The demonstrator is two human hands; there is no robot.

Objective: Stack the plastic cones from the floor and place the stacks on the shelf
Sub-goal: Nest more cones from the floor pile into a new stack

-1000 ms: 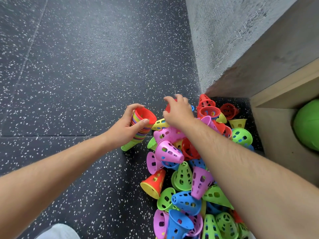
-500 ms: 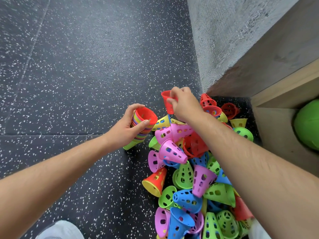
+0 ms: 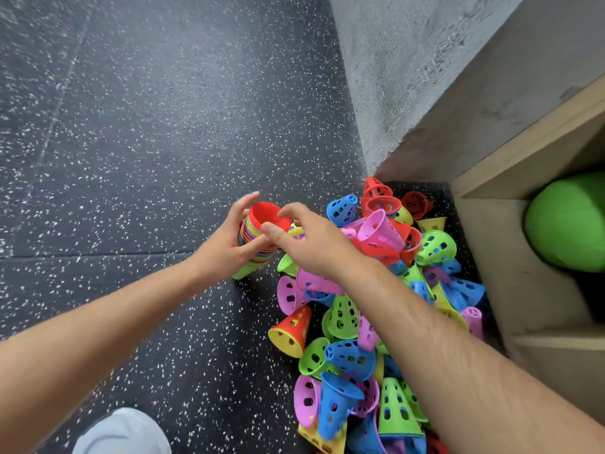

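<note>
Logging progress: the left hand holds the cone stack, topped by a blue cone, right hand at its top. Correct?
No: the head view shows the top cone is red, not blue. The left hand does hold the cone stack, with the right hand at its top.

Two arms in shot, both bare right up to the frame's edge. The right forearm (image 3: 442,348) carries fine dark hair along its length; the left forearm (image 3: 98,326) looks smoother. The left hand (image 3: 226,253) and right hand (image 3: 314,244) are bare too. And down at the bottom left, the rounded toe of a pale grey shoe (image 3: 121,432).
</note>
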